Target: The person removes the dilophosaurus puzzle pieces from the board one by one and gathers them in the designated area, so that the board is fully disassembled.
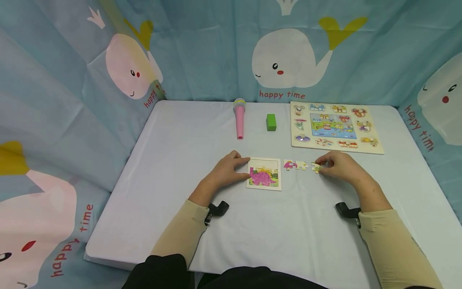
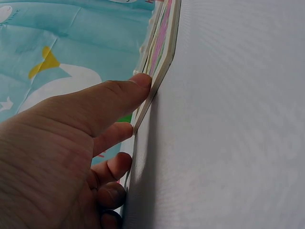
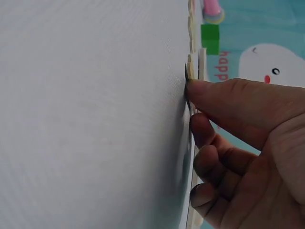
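Observation:
A small square jigsaw board (image 1: 264,188) with a pale rim lies on the table, a pink dinosaur picture inside it and its upper part bare. At its left edge is my left hand (image 1: 228,167), thumb and index finger spread apart and touching the rim; the left wrist view shows the thumb (image 2: 139,83) against the rim. My right hand (image 1: 337,166) pinches a jigsaw piece (image 1: 315,167) between thumb and index finger, low at the table. Two loose pieces, one pink (image 1: 289,164) and one pale (image 1: 301,165), lie between the board and that hand.
Behind the right hand lies a large wooden peg puzzle (image 1: 337,146). A pink toy microphone (image 1: 240,120) and a green block (image 1: 271,122) are at the back of the white-covered table (image 1: 173,160). A blue whale-print curtain (image 1: 202,52) hangs around it.

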Action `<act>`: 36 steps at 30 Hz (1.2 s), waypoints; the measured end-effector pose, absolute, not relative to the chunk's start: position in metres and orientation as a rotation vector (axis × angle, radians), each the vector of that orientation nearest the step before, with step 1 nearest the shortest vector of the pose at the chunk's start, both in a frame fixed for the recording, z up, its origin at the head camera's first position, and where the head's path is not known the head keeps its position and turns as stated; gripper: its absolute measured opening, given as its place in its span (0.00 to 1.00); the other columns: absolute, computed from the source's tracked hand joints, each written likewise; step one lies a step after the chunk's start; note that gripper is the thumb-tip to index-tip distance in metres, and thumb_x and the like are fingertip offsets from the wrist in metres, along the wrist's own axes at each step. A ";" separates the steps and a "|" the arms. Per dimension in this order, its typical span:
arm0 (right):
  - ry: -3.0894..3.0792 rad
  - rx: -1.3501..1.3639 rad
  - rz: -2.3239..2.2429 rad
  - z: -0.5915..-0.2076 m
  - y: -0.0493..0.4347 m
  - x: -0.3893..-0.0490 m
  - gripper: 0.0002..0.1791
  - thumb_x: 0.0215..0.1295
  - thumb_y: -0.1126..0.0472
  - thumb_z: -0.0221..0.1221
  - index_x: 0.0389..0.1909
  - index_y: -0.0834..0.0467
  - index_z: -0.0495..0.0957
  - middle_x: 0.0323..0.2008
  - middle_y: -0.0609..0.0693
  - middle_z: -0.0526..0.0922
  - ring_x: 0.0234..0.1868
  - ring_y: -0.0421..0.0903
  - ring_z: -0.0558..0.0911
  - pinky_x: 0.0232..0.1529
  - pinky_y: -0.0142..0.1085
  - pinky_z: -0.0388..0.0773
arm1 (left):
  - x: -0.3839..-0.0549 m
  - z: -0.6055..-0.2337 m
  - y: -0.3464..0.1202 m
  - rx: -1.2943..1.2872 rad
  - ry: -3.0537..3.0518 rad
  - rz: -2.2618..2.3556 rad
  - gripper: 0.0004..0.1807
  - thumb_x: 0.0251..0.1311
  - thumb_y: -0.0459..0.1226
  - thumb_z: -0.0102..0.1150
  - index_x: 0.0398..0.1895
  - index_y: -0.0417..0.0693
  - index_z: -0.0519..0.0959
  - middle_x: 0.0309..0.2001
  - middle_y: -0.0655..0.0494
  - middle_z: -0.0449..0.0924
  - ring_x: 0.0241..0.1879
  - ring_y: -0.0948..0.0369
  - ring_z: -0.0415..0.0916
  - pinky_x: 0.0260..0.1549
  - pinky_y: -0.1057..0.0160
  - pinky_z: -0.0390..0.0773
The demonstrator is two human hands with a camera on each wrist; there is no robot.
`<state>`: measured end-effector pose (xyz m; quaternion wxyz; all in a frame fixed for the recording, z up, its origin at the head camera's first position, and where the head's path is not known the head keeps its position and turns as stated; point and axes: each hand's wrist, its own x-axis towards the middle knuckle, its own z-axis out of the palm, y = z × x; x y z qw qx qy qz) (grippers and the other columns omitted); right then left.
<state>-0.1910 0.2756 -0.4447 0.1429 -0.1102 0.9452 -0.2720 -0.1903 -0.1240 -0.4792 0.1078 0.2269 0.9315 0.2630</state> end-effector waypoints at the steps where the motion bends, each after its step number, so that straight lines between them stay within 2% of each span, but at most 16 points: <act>1: 2.722 -0.315 -0.788 -0.445 0.276 -0.191 0.19 0.60 0.62 0.71 0.52 0.64 0.85 0.33 0.52 0.77 0.34 0.49 0.69 0.32 0.43 0.66 | -0.190 -0.479 -0.124 0.667 2.741 0.770 0.38 0.61 0.52 0.72 0.73 0.52 0.74 0.47 0.54 0.68 0.43 0.59 0.66 0.43 0.61 0.70; 7: 2.717 -0.312 -0.831 -0.444 0.276 -0.189 0.21 0.62 0.62 0.70 0.56 0.63 0.83 0.43 0.56 0.81 0.35 0.50 0.70 0.34 0.43 0.68 | -0.191 -0.479 -0.123 0.671 2.745 0.761 0.38 0.61 0.52 0.72 0.73 0.52 0.73 0.47 0.54 0.67 0.43 0.59 0.65 0.44 0.61 0.69; 16: 2.749 -0.407 -0.965 -0.428 0.257 -0.184 0.21 0.67 0.61 0.68 0.59 0.62 0.81 0.46 0.59 0.80 0.38 0.50 0.71 0.35 0.41 0.68 | -0.191 -0.479 -0.124 0.678 2.738 0.782 0.38 0.61 0.52 0.72 0.72 0.52 0.74 0.46 0.54 0.67 0.42 0.59 0.65 0.42 0.61 0.69; 22: 2.744 -0.483 -1.058 -0.417 0.235 -0.179 0.21 0.67 0.61 0.68 0.59 0.61 0.82 0.45 0.60 0.80 0.38 0.51 0.72 0.34 0.39 0.69 | -0.191 -0.479 -0.124 0.691 2.740 0.784 0.38 0.61 0.53 0.72 0.72 0.51 0.74 0.45 0.55 0.67 0.41 0.59 0.65 0.41 0.62 0.68; 28: 2.758 -0.566 -1.090 -0.408 0.211 -0.173 0.20 0.66 0.62 0.69 0.58 0.60 0.83 0.43 0.54 0.81 0.38 0.50 0.72 0.36 0.40 0.70 | -0.191 -0.480 -0.125 0.690 2.742 0.792 0.38 0.61 0.53 0.72 0.72 0.52 0.74 0.45 0.55 0.66 0.41 0.59 0.64 0.40 0.62 0.68; 36: 2.715 -0.648 -1.137 -0.406 0.182 -0.167 0.18 0.66 0.61 0.70 0.56 0.58 0.84 0.43 0.53 0.82 0.37 0.49 0.72 0.33 0.40 0.70 | -0.191 -0.481 -0.125 0.683 2.745 0.789 0.38 0.61 0.53 0.72 0.72 0.52 0.74 0.45 0.55 0.66 0.41 0.60 0.65 0.40 0.62 0.68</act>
